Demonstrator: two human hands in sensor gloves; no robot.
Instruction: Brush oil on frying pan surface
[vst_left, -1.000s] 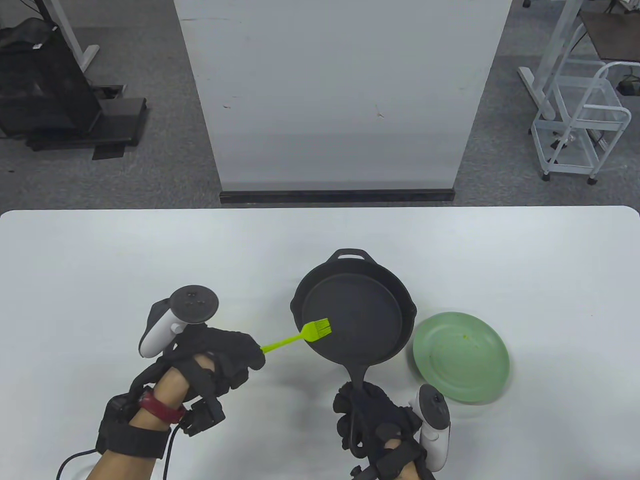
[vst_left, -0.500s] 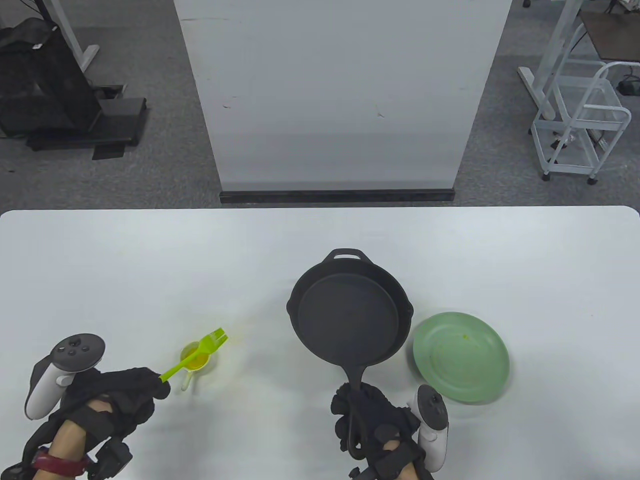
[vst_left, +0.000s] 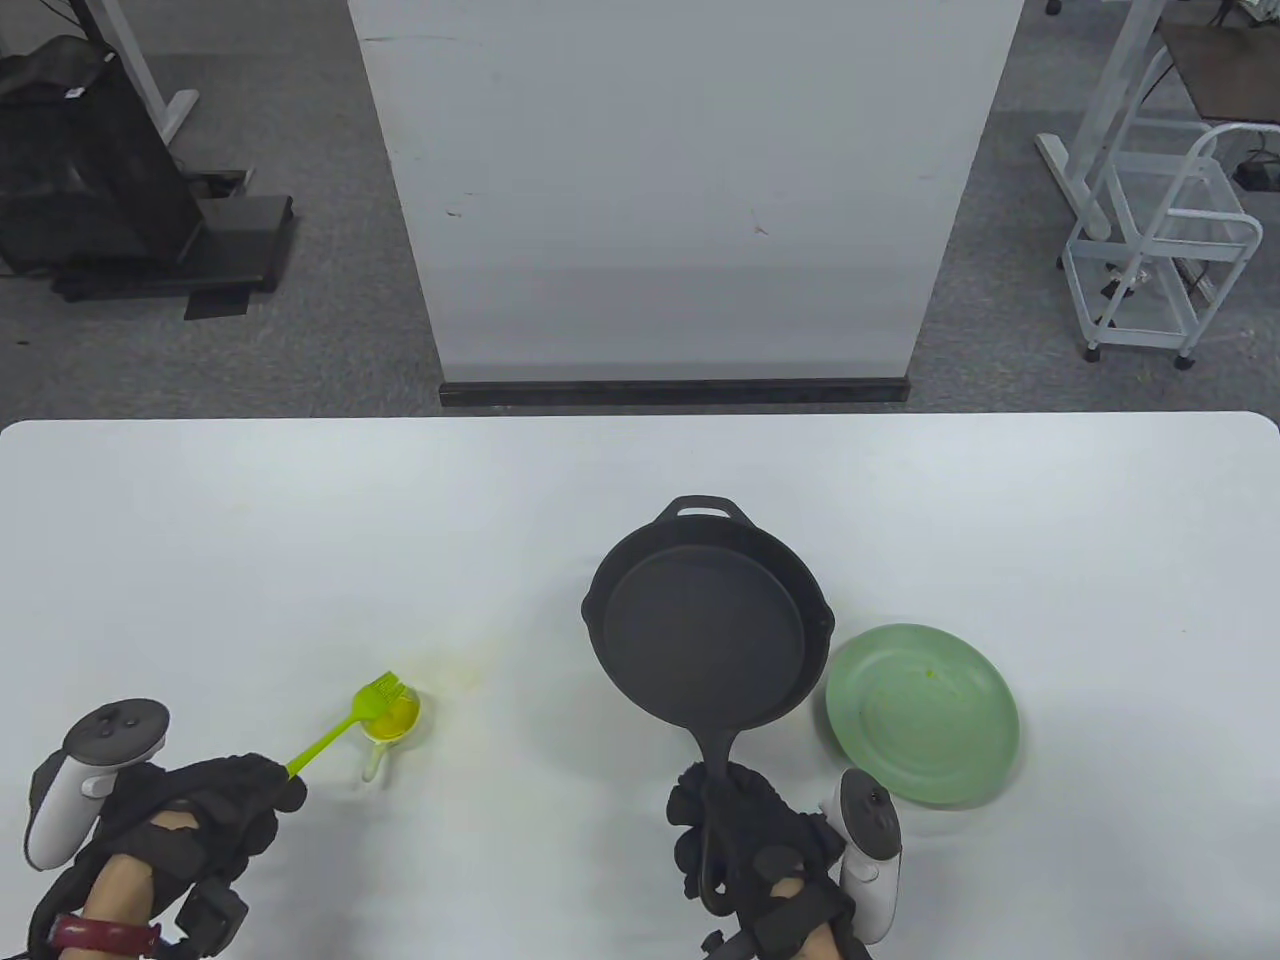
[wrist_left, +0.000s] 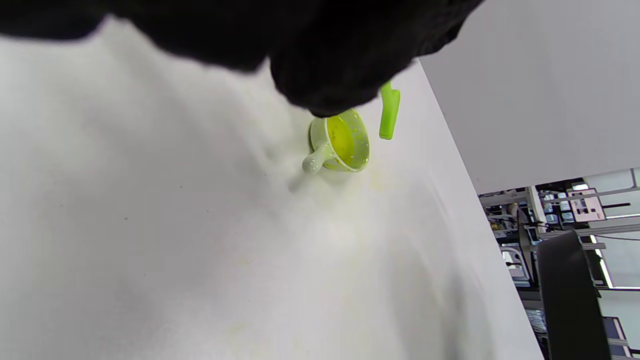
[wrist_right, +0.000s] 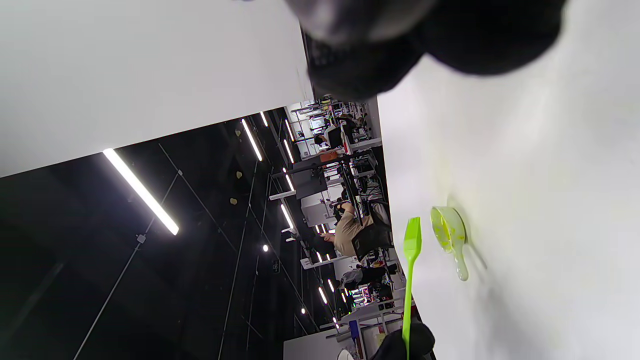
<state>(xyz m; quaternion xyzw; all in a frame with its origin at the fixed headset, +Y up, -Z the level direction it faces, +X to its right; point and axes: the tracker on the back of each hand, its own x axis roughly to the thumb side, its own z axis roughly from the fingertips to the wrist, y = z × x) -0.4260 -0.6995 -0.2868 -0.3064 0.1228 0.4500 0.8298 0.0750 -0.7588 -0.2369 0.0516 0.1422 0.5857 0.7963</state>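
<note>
A black cast-iron frying pan (vst_left: 705, 625) sits at the table's middle. My right hand (vst_left: 745, 840) grips its long handle near the front edge. My left hand (vst_left: 215, 810) at the front left holds a lime-green silicone brush (vst_left: 340, 725) by its handle. The brush head hovers over a small cup of yellow oil (vst_left: 392, 722). The left wrist view shows the oil cup (wrist_left: 340, 142) with the brush head (wrist_left: 389, 111) just beside and above it. The right wrist view shows the brush (wrist_right: 410, 280) held clear above the cup (wrist_right: 447, 232).
A pale green plate (vst_left: 922, 713) lies right of the pan, close to my right hand. A faint yellow oil smear (vst_left: 465, 665) marks the table beyond the cup. A white panel (vst_left: 680, 190) stands behind the table's far edge.
My left hand drew the brush out of the pan and moved it left and toward me, down to the oil cup. The right hand kept its grip on the pan handle; the pan shifted only slightly.
</note>
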